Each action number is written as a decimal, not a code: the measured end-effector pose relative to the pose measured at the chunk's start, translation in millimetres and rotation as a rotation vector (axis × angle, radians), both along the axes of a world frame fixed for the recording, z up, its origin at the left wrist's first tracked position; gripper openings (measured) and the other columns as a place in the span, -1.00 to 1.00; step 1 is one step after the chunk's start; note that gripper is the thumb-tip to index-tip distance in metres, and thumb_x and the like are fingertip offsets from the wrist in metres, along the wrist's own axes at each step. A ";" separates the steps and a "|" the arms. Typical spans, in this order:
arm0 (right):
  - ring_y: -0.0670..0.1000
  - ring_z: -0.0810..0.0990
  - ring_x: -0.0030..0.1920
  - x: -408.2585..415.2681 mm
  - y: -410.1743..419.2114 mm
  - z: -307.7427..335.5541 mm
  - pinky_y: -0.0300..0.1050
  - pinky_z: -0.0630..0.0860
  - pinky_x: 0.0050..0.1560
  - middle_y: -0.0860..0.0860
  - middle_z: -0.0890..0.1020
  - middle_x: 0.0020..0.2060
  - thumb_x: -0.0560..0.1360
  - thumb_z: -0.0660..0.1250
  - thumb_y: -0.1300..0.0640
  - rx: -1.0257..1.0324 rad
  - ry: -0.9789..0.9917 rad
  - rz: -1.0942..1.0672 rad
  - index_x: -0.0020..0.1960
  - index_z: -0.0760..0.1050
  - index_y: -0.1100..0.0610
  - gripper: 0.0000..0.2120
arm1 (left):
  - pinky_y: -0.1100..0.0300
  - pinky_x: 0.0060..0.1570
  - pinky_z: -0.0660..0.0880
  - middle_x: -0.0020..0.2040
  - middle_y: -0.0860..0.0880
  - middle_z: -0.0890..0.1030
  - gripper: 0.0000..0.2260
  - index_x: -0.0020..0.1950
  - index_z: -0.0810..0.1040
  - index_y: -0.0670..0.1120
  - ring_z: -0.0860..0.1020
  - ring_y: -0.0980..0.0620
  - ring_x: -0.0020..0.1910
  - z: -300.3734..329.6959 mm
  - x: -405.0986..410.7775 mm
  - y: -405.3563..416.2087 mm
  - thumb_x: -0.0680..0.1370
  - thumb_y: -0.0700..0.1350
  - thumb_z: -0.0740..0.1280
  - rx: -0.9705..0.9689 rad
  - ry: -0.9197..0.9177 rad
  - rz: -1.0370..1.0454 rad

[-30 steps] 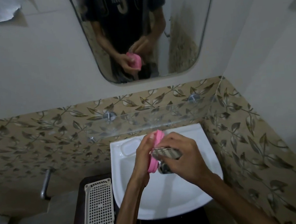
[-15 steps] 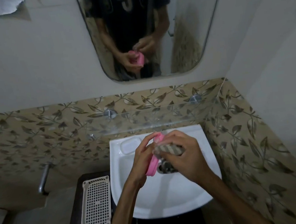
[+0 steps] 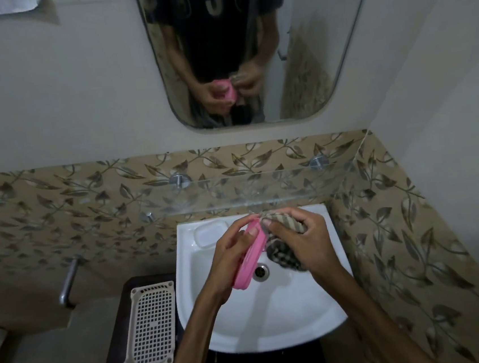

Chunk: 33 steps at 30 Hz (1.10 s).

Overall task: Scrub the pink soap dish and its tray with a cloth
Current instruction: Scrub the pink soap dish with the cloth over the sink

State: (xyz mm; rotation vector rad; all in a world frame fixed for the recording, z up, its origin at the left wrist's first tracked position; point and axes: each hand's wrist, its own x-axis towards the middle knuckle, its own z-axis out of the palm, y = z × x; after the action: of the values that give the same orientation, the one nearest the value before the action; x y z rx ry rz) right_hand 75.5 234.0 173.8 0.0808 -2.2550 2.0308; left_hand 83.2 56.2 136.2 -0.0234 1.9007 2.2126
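Over the white sink [image 3: 264, 320], my left hand [image 3: 228, 259] grips the pink soap dish [image 3: 251, 258], held on edge with its hollow side facing right. My right hand [image 3: 300, 240] holds a bunched striped and checked cloth [image 3: 283, 244] pressed against the dish's upper end. A cream perforated tray [image 3: 148, 327] lies flat on a dark stand left of the sink, apart from both hands. The cloth's lower part hangs above the drain [image 3: 261, 271].
A clear lidded soap box [image 3: 210, 234] sits on the sink's back left corner. A glass shelf [image 3: 248, 189] juts out just above the sink's rear. A mirror [image 3: 248, 47] hangs above; a metal tap [image 3: 68, 282] sticks out of the left wall.
The view has dipped slightly. My right hand has shifted the cloth up along the dish toward its top end, and the dish is turned a little more upright.
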 end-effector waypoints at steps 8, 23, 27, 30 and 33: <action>0.13 0.70 -0.10 8.8 0.7 6.9 -0.09 0.66 -0.08 0.18 0.75 -0.09 0.52 0.53 0.18 -0.429 -0.492 0.114 0.04 0.73 0.17 -0.89 | 0.33 -0.18 0.61 0.18 0.13 0.69 -0.68 0.39 0.61 0.13 0.72 0.13 0.03 -3.2 0.1 -3.4 0.65 0.13 0.37 -0.085 0.021 -0.004; -0.05 0.67 -0.13 33.9 -20.9 2.9 0.05 0.66 -0.14 -0.04 0.65 -0.12 0.48 0.60 0.13 0.273 0.153 -0.037 0.03 0.75 0.04 -0.86 | 0.09 -0.10 0.50 -0.33 0.05 0.61 -0.62 -0.34 0.57 0.09 0.57 0.06 -0.28 -12.4 -11.4 6.8 0.62 0.15 0.19 -0.096 -0.119 -0.004; -0.02 0.68 -0.12 35.2 -19.3 2.1 0.00 0.64 -0.11 -0.06 0.68 -0.13 0.48 0.59 0.12 0.257 0.194 0.126 0.00 0.75 0.01 -0.89 | 0.13 -0.11 0.47 -0.29 -0.07 0.59 -0.56 -0.21 0.58 -0.10 0.54 -0.01 -0.23 -17.4 -8.9 4.9 0.70 0.13 0.16 -0.107 -0.023 -0.005; -0.01 0.69 -0.14 21.4 -11.9 0.9 0.00 0.63 -0.06 -0.01 0.71 -0.17 0.48 0.60 0.13 0.179 0.054 -0.020 -0.09 0.73 0.06 -0.94 | 0.12 -0.12 0.53 -0.21 -0.08 0.66 -0.56 -0.11 0.64 -0.22 0.60 0.00 -0.21 -19.0 -7.9 10.8 0.76 0.02 0.16 -0.137 -0.007 -0.009; 0.01 0.69 -0.12 36.3 -16.8 -1.8 -0.04 0.63 -0.06 -0.04 0.70 -0.14 0.47 0.60 0.12 0.207 0.157 0.152 -0.02 0.76 -0.01 -0.89 | 0.07 -0.14 0.45 -0.31 -0.09 0.57 -0.60 -0.26 0.56 -0.07 0.51 -0.03 -0.26 -16.6 -8.2 7.1 0.68 0.09 0.19 -0.078 -0.012 0.011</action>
State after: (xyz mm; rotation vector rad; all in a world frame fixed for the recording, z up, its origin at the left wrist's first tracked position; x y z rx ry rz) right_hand 111.8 217.2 172.0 0.4252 -2.4142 1.7762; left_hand 75.0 63.3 119.6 -0.0604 1.9843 2.1389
